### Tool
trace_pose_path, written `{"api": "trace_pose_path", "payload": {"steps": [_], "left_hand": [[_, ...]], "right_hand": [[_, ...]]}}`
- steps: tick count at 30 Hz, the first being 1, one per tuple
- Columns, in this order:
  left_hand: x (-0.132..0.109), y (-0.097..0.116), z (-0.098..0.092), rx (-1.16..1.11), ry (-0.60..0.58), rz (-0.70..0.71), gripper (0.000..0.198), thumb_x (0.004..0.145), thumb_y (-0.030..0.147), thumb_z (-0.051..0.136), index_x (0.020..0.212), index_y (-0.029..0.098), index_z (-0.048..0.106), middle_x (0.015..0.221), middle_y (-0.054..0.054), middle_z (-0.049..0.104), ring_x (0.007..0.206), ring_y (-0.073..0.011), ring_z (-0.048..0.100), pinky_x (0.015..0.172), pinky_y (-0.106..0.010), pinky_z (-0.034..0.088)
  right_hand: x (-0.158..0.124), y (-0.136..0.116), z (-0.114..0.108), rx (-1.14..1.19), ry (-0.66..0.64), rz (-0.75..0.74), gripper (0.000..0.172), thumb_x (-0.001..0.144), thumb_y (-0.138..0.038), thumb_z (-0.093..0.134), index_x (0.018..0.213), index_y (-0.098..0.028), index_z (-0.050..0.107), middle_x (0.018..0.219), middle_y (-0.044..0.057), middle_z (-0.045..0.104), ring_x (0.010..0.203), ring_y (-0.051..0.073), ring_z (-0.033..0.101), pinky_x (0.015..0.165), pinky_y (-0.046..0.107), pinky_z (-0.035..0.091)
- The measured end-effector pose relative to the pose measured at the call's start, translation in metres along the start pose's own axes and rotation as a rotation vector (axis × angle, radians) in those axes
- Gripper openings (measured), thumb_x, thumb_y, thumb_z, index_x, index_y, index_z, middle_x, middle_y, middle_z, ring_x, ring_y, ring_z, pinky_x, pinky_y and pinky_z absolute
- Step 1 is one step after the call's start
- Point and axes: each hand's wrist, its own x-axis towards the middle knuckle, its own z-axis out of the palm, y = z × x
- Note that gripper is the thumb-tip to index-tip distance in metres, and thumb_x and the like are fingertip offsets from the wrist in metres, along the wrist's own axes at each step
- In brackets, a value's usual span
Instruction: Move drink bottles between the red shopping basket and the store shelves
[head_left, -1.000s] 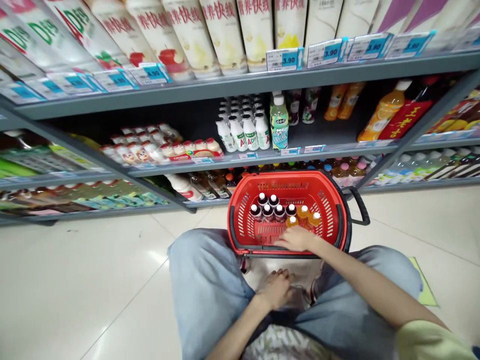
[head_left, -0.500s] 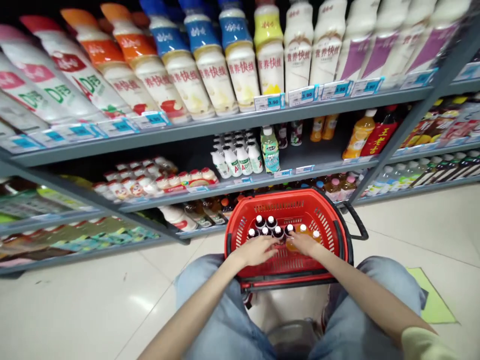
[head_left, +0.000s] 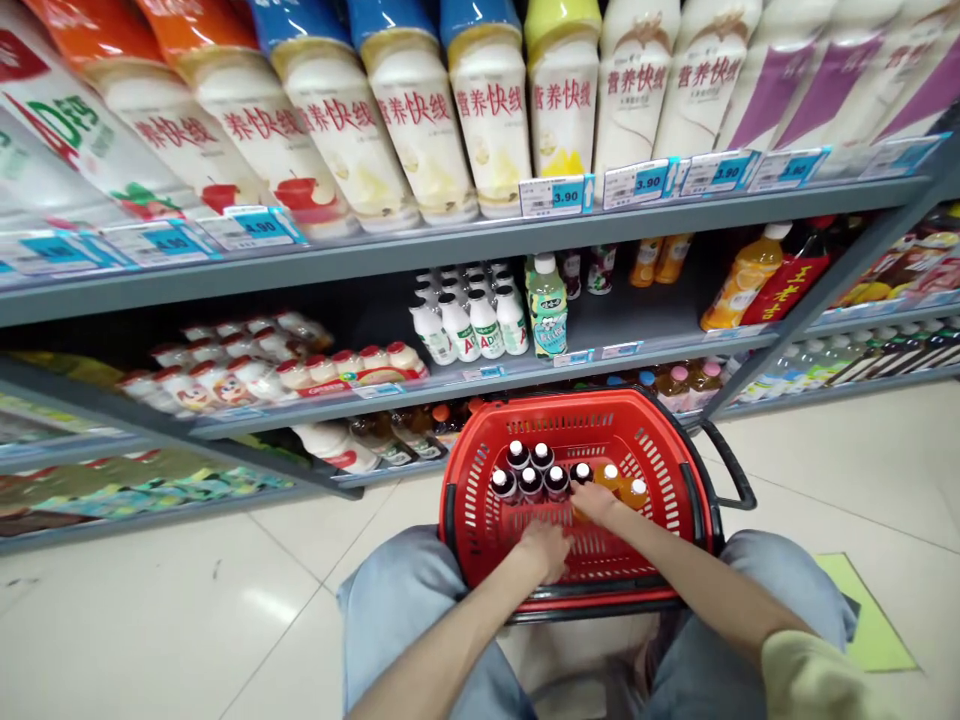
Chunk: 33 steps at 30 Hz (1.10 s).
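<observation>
A red shopping basket [head_left: 480,425] stands between my knees. Inside it, small dark bottles [head_left: 529,482] with white caps are grouped at the back left, and orange drink bottles [head_left: 609,478] stand to their right. My right hand [head_left: 598,503] reaches in over the bottles, fingers closed together on top of an orange drink bottle that it mostly covers; its cap is hidden. Nearer the basket's front rim, my left hand [head_left: 546,550] hangs over the basket floor, apart from the bottles. Its fingers bend downward, blurred and partly hidden.
A shelf [head_left: 450,240] of large milk drink bottles [head_left: 491,120] runs above the basket. On the shelf below are small white bottles [head_left: 469,325], a green bottle [head_left: 547,305] and an orange juice bottle [head_left: 746,275]. A black handle [head_left: 731,465] sticks out at the basket's right.
My left hand has drawn back from the dark bottles toward the basket's front rim. My right hand stays near the orange bottles. The view has shifted closer to the shelves.
</observation>
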Motion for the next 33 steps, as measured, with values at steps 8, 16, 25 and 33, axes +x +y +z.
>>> {"api": "trace_pose_path", "payload": {"steps": [8, 16, 25, 33], "left_hand": [[-0.007, -0.013, -0.027, 0.035, 0.125, -0.088, 0.061, 0.088, 0.035, 0.063, 0.145, 0.015, 0.05, 0.139, -0.026, 0.058, 0.13, -0.0423, 0.055, 0.103, -0.058, 0.047], [-0.01, -0.012, -0.041, -0.067, 0.333, -0.091, 0.084, 0.082, 0.012, 0.061, 0.158, 0.011, 0.024, 0.148, -0.026, 0.05, 0.138, -0.0372, 0.05, 0.112, -0.049, 0.042], [-0.01, -0.029, -0.048, -0.787, 0.681, 0.152, 0.08, 0.079, 0.026, 0.075, 0.15, 0.021, 0.039, 0.128, -0.011, 0.066, 0.12, -0.0233, 0.062, 0.108, -0.043, 0.047], [0.003, -0.011, -0.03, -0.652, 0.644, 0.161, 0.086, 0.069, 0.025, 0.084, 0.145, 0.016, 0.044, 0.144, -0.017, 0.053, 0.132, -0.0299, 0.053, 0.115, -0.046, 0.041]], "right_hand": [[-0.024, -0.015, -0.024, 0.066, 0.033, 0.022, 0.039, 0.076, -0.004, 0.071, 0.115, -0.006, 0.071, 0.125, 0.024, 0.065, 0.111, 0.034, 0.07, 0.094, 0.04, 0.058], [-0.062, -0.017, -0.067, 0.198, 0.245, -0.039, 0.05, 0.075, -0.02, 0.068, 0.123, -0.008, 0.059, 0.128, 0.022, 0.062, 0.109, 0.031, 0.067, 0.088, 0.035, 0.051], [-0.098, 0.013, -0.093, 0.808, 0.588, -0.11, 0.039, 0.067, -0.032, 0.071, 0.089, -0.024, 0.04, 0.079, -0.005, 0.059, 0.065, 0.012, 0.051, 0.057, 0.023, 0.035], [-0.112, 0.019, -0.106, 1.163, 0.678, -0.104, 0.041, 0.06, -0.022, 0.072, 0.083, -0.024, 0.039, 0.083, -0.005, 0.058, 0.057, 0.009, 0.05, 0.043, 0.02, 0.04]]}}
